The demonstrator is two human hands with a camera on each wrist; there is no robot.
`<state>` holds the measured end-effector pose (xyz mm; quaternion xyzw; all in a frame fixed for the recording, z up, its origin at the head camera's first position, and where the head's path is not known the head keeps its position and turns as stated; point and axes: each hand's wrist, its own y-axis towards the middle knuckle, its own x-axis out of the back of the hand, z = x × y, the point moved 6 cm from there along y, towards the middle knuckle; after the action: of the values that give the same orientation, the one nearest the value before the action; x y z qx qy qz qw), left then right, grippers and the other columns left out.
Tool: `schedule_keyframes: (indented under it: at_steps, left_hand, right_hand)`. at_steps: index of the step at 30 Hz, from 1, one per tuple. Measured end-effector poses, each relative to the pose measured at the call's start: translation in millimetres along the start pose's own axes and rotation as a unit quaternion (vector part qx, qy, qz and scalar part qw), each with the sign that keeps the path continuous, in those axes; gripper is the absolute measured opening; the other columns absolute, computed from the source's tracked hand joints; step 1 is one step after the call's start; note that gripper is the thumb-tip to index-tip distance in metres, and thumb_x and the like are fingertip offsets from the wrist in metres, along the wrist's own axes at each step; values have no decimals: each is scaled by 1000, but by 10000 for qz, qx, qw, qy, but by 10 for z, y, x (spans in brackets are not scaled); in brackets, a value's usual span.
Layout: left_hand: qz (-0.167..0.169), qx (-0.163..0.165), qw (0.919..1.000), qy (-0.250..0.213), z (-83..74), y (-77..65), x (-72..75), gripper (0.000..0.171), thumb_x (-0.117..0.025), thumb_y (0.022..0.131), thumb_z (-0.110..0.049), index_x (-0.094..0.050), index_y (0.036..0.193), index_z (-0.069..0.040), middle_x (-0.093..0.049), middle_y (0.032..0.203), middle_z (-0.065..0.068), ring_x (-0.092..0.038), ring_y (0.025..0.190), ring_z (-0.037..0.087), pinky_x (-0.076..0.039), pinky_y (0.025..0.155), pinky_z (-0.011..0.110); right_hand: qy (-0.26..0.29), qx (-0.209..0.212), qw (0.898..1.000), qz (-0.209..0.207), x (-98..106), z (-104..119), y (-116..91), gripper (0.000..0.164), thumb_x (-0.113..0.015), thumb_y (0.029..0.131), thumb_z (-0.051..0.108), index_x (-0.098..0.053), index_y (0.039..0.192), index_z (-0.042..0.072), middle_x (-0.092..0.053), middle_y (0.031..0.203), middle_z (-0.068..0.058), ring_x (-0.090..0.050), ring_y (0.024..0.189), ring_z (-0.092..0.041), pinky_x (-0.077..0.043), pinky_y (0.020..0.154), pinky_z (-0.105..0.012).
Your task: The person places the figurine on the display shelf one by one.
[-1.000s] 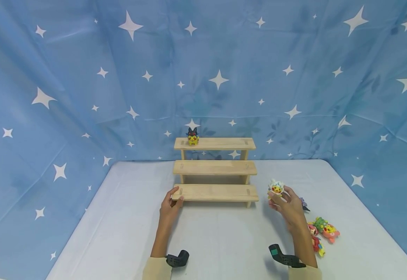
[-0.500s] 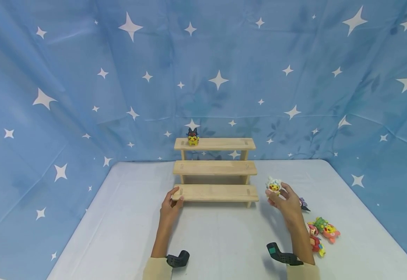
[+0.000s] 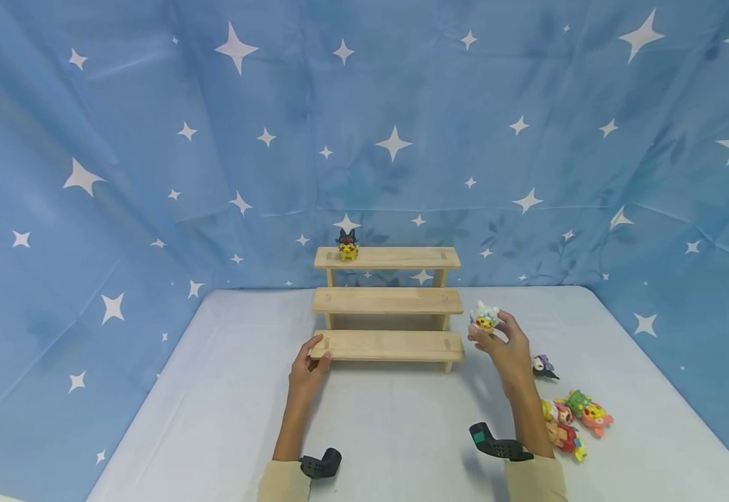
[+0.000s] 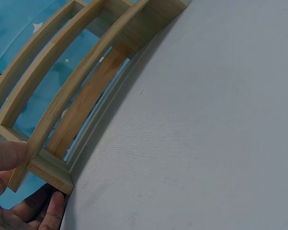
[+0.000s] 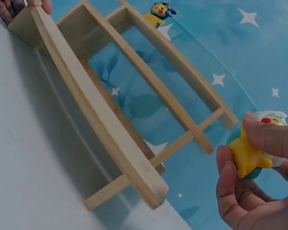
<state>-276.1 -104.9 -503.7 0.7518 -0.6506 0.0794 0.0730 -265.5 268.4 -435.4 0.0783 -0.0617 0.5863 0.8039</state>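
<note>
A three-tier wooden display stand point(image 3: 387, 301) stands on the white table in the head view. My left hand point(image 3: 307, 369) grips the left end of its lowest shelf, thumb on the front edge, as the left wrist view also shows. My right hand point(image 3: 507, 348) is raised beside the stand's right side. Between thumb and fingers it pinches a small yellow figurine with a white fluffy hood point(image 3: 484, 318); its yellow body point(image 5: 252, 154) shows in the right wrist view. On the top shelf, toward the left, stands a yellow figurine with a dark eared cap point(image 3: 348, 245).
Several colourful figurines point(image 3: 574, 422) lie in a cluster on the table right of my right forearm. A purple and black figurine point(image 3: 543, 367) lies a little behind them. A blue star-patterned cloth point(image 3: 396, 181) hangs behind and along both sides.
My right hand has lifted the white-hooded figurine and carried it left and away from me, closer to the stand. The left hand keeps its grip on the lowest shelf.
</note>
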Motion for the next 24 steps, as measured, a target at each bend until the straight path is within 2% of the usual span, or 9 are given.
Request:
schedule_keyframes:
  at_steps: [4, 9, 13, 21, 24]
  left_hand:
    - [-30, 96, 9999, 46, 4, -4, 6, 46, -61, 97, -25, -50, 142, -19, -64, 127, 18, -61, 111, 27, -47, 87, 33]
    - [-10, 67, 10000, -3, -4, -7, 7, 46, -61, 97, -25, -50, 142, -20, -63, 128, 19, -61, 113, 28, -47, 89, 37]
    - [-10, 78, 10000, -46, 10, -3, 7, 46, -61, 97, -24, -50, 141, -20, -61, 132, 18, -61, 114, 28, -47, 90, 36]
    - [31, 30, 9999, -142, -3, 12, 8, 46, -62, 97, -24, -50, 141, -20, -64, 128, 18, -62, 111, 26, -46, 86, 30]
    - [21, 67, 9999, -158, 5, 15, 11, 46, -62, 97, -24, -50, 141, -20, -65, 126, 18, -62, 109, 25, -46, 85, 28]
  right_hand:
    - [29, 247, 9996, 111, -65, 118, 57, 66, -71, 91, 27, -38, 146, 10, -46, 134, -16, -64, 82, 6, -52, 77, -14]
    - [278, 484, 9983, 150, -141, 265, 150, 63, -71, 90, 18, -41, 144, 8, -46, 128, -8, -65, 81, 5, -53, 75, -15]
    - [317, 655, 9972, 176, -198, 370, 209, 61, -70, 91, 17, -42, 144, 7, -47, 127, -5, -64, 83, 6, -53, 72, -15]
    - [468, 807, 9952, 292, -349, 494, 310, 61, -68, 92, 15, -40, 147, 10, -45, 125, -2, -61, 88, 4, -51, 71, -16]
    - [586, 826, 9941, 399, -409, 583, 287, 62, -67, 92, 13, -39, 147, 9, -45, 124, -2, -61, 88, 3, -53, 73, -18]
